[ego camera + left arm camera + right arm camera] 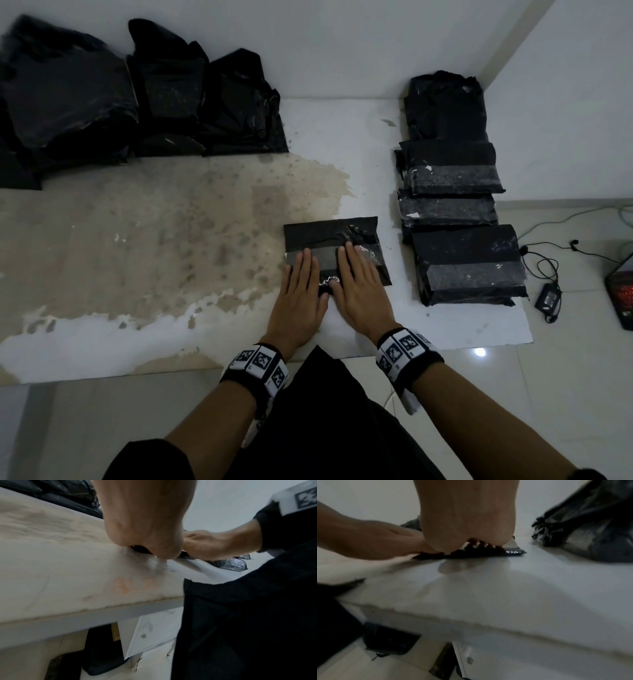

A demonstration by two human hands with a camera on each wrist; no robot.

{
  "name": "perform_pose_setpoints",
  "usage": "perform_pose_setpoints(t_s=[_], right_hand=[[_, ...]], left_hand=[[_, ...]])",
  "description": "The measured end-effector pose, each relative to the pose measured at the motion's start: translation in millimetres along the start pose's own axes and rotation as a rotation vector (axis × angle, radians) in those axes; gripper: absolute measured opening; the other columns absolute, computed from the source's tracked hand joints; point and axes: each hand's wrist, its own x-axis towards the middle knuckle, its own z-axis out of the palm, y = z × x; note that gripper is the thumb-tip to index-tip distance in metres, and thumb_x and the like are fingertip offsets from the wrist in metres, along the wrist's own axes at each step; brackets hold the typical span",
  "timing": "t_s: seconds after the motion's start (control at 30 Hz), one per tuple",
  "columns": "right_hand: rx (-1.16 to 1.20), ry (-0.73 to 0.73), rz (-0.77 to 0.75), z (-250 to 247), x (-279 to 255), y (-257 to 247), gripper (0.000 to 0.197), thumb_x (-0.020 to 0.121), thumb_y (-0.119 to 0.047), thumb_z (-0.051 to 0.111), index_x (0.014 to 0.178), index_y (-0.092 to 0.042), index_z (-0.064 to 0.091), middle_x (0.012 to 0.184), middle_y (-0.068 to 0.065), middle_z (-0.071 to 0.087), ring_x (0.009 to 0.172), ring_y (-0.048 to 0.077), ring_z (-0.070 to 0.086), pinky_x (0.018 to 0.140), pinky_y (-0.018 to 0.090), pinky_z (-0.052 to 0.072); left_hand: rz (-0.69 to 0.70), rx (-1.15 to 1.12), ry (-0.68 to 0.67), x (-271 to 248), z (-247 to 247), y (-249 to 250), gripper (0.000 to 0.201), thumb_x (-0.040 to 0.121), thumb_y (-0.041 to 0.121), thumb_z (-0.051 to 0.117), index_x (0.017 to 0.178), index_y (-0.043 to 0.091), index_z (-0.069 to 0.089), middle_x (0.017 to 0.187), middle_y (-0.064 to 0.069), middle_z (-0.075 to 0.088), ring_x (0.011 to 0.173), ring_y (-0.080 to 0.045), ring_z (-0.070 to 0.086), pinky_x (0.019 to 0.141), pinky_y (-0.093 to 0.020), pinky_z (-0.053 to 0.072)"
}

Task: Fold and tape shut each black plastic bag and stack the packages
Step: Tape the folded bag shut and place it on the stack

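Since both palms lie flat on it, the folded bag sits right under the fingers, approx centre-right of the table, w/ its long axis running 9-to-3 o'clock across the person's front. A grey tape strip runs the same 9-to-3 line over the flap; the left hand covers its 9 o'clock half, the right hand its 3 o'clock half. Fingers of both point to 12 o'clock, straight and held together, pressing down, not curled round anything; thumbs nearly meet at the pkg's near edge. Wrist views are blurred, but the left wrist view shows the heel of the left hand down at the bag's near edge, and the right wrist view the same for the right. The taped stack lies at 3 o'clock from the bag, near but apart, in a row running 12-to-6 o'clock along the table's right side; untaped bags are piled at 10-to-11 o'clock, well apart. Judgement: tape is being smoothed, so this pkg is about done; next move prob. carries it toward 3 o'clock, and the right hand is nearer the stack. Both forearms come in from 6 o'clock, wrists low, palms down. Risk: slick plastic may slip when lifted.
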Motion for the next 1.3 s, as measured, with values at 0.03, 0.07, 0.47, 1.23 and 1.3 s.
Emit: perform_pose_setpoints(t_s=[0.03, 0.07, 0.47, 1.23, 1.3], right_hand=[[0.008, -0.011, 0.02, 3, -1, 2, 0.068, 0.108, -0.047, 0.018, 0.159, -0.002, 0.019, 0.167, 0.018, 0.015, 0.155, 0.03, 0.014, 0.124, 0.047, 0.023], [0.014, -0.015, 0.032, 5, -1, 2, 0.069, 0.108, -0.048, 0.018, 0.16, -0.003, 0.015, 0.168, 0.018, 0.013, 0.156, 0.029, 0.012, 0.126, 0.045, 0.019], [0.157, 0.028, 0.082, 8, -2, 2, 0.074, 0.106, -0.054, 0.017, 0.161, -0.005, 0.01, 0.169, 0.014, 0.01, 0.157, 0.025, 0.008, 0.127, 0.038, 0.005], [0.246, 0.098, 0.092, 11, -1, 5, 0.071, 0.106, -0.051, 0.023, 0.162, -0.009, 0.011, 0.169, 0.01, 0.011, 0.157, 0.023, 0.007, 0.125, 0.03, -0.005], [0.242, 0.102, 0.09, 12, -1, 5, 0.071, 0.106, -0.051, 0.023, 0.162, -0.009, 0.012, 0.169, 0.011, 0.011, 0.157, 0.023, 0.007, 0.125, 0.029, -0.006]], left_hand=[[-0.026, -0.008, 0.006, -4, -1, -1, 0.071, 0.104, 0.045, 0.018, 0.157, -0.001, 0.007, 0.166, -0.02, 0.0, 0.155, -0.028, -0.003, 0.126, -0.044, 0.005], [-0.055, -0.02, 0.007, -7, -1, -2, 0.072, 0.104, 0.046, 0.015, 0.156, -0.001, 0.003, 0.166, -0.02, -0.004, 0.155, -0.029, -0.005, 0.126, -0.042, 0.003], [-0.429, -0.433, 0.188, 7, -21, 7, 0.053, 0.103, 0.034, 0.032, 0.15, 0.011, 0.042, 0.151, -0.011, 0.045, 0.138, -0.03, 0.041, 0.119, -0.047, 0.029], [-0.898, -1.272, 0.432, 37, -46, 6, 0.018, 0.097, 0.012, 0.063, 0.112, 0.021, 0.061, 0.111, -0.003, 0.066, 0.104, -0.021, 0.066, 0.093, -0.038, 0.057], [-0.889, -1.24, 0.435, 36, -46, 4, 0.012, 0.096, 0.012, 0.065, 0.101, 0.023, 0.064, 0.105, -0.002, 0.068, 0.101, -0.022, 0.068, 0.091, -0.04, 0.058]])
